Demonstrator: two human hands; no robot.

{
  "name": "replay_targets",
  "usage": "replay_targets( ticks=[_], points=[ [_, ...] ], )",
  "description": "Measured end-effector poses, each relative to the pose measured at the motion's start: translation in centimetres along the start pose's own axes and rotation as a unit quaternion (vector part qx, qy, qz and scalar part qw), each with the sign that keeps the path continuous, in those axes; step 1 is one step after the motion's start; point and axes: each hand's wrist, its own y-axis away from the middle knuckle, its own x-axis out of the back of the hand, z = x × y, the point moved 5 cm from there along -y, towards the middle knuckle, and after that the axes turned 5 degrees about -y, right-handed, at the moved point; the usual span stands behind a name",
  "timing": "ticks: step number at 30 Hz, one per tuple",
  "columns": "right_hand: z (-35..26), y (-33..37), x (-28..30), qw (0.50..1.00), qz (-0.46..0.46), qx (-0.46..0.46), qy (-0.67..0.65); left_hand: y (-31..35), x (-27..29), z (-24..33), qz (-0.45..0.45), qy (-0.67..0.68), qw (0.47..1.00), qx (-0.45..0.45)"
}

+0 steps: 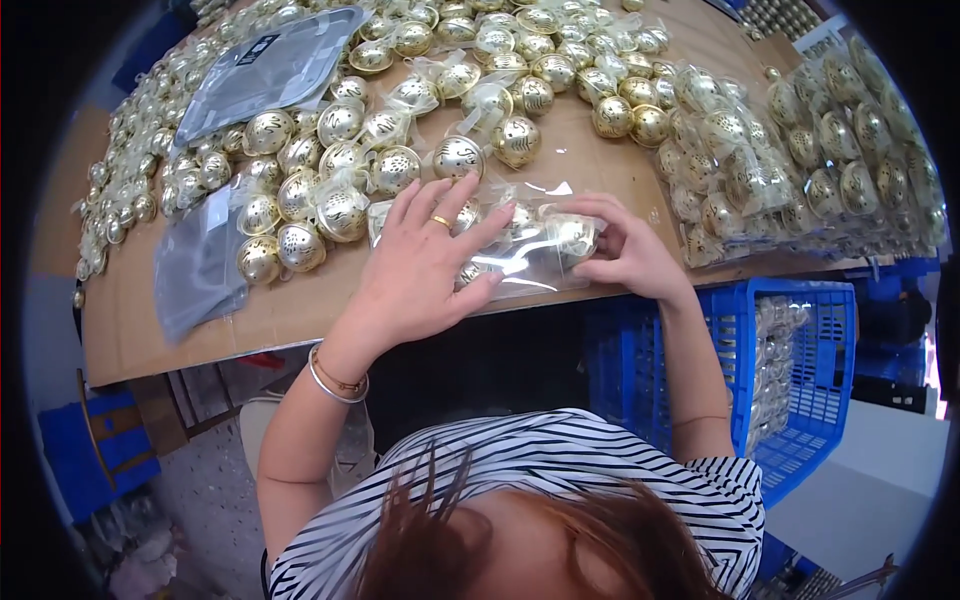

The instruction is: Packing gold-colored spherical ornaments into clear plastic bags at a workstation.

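Cannot see the clear bag (530, 265) whole beneath the left hand (420, 258); cannot follow the farthest gold balls (458, 28) past the upper edge.

Bright light glares off the clear bag (530, 262); fisheye edges curve into black.

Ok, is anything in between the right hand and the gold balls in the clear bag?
Only the film of the clear bag, it seems: the right hand is at its right end, thumb and fingers either side of a gold ball. The left hand spreads over the left part, not between.
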Motion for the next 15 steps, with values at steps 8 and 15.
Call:
replay_targets(
  ticks=[8, 15],
  points=[
    [0.4, 0.0, -1.9, 0.992, -0.017, -0.096, -0.086, -0.1, 0.0, -0.1, -0.02, 0.011, 1.0, 0.014],
    [1.6, -0.5, -2.3, 0.986, 0.029, -0.113, -0.117, -0.5, -0.1, -0.2, -0.007, 0.016, 1.0, 0.026]
  ],
)
